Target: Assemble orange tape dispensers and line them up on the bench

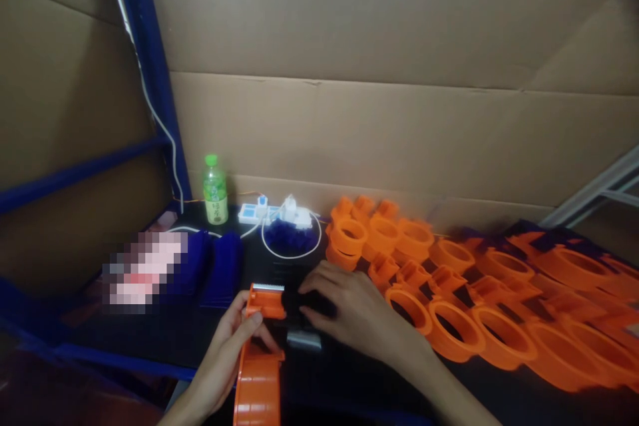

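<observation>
My left hand (227,346) is closed around an orange tape dispenser (259,386), held upright near the table's front edge. A serrated metal blade (268,287) runs along the dispenser's top end, facing away from me. My right hand (339,303) reaches over the dark tabletop just right of the dispenser, its thumb and fingers apart. The dark area between those fingers shows nothing I can make out as held. Below the right fingertips lies a blurred silvery piece (304,340).
Rows of orange tape dispensers (454,329) fill the table's right side. At the back stand a green-capped bottle (215,193) and a white power strip (249,214) with a looped cable. Blue flat pieces (222,269) lie left. Cardboard (349,133) walls the back; a blue post (154,73) rises left.
</observation>
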`<state>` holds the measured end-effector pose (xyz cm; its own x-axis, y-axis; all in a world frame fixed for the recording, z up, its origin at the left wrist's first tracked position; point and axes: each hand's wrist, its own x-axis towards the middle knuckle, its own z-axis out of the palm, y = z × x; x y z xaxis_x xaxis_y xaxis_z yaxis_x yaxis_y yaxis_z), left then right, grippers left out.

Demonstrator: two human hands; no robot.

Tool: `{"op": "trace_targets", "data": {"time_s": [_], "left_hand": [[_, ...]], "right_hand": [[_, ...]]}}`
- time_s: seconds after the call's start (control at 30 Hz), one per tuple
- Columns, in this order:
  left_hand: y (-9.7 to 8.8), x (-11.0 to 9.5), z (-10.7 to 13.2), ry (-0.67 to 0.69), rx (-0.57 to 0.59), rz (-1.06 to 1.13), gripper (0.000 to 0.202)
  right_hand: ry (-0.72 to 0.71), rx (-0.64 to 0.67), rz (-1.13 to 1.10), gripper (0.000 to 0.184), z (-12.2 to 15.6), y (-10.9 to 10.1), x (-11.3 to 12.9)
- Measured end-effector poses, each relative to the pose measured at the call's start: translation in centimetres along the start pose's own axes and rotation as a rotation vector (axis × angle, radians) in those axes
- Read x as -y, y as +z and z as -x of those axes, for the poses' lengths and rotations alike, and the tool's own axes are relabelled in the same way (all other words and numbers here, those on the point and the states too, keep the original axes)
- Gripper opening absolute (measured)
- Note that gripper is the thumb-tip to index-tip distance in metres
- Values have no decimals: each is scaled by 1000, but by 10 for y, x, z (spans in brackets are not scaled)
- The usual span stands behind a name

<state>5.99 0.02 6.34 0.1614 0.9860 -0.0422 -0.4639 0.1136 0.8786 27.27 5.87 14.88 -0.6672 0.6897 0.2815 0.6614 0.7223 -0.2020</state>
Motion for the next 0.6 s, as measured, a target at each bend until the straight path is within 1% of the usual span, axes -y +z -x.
{"op": "trace_targets", "data": {"time_s": [0.13,0.23,0.33,0.5,0.6], "left_hand": [[-2,3,-2,0,21,-90,25],[-5,8,-5,18,50,-134,23],[-6,12,-7,28,95,-133,22],[-7,13,-7,48,65,-151,23],[-9,14,-7,57,43,-185,30]], "right_hand": [[-60,24,28,12,-4,5,14],[-94,5,80,8,-7,12,20],[-138,-7,122,9,-9,17,25],[-147,-49,94,12,-9,23,29],[-120,-26,26,16,-9,30,27]]}}
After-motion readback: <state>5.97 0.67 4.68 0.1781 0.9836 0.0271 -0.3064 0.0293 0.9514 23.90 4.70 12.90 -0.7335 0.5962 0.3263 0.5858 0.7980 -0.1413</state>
